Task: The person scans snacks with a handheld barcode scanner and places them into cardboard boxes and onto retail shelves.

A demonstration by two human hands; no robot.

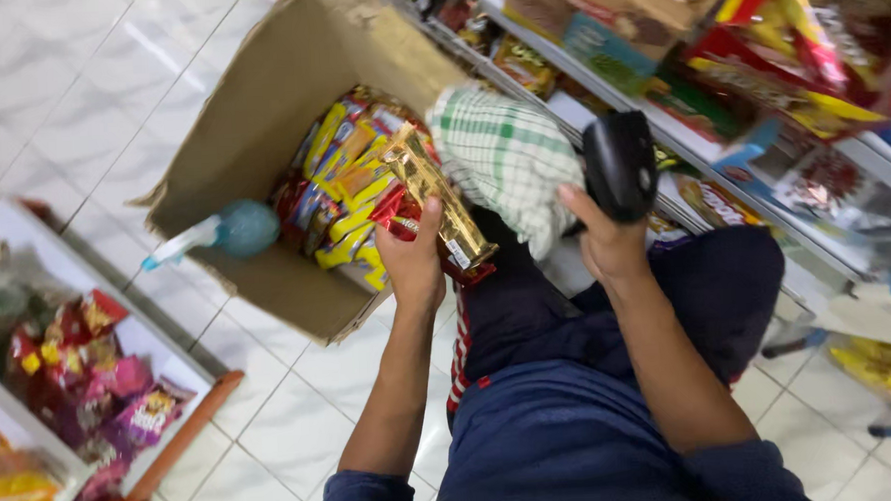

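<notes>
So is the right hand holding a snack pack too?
No, the right hand grips a black handheld scanner, while the left hand holds the gold snack pack.

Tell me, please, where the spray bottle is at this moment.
In the head view, the spray bottle lies at the left, on the lower flap of the open cardboard box, left of the snack packets and the left hand.

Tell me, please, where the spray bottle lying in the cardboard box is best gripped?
Probably at the neck, just behind the white trigger head of the spray bottle, coming from above. It lies on its side on the cardboard box wall, its teal body wide and rounded, its neck slimmer.
</notes>
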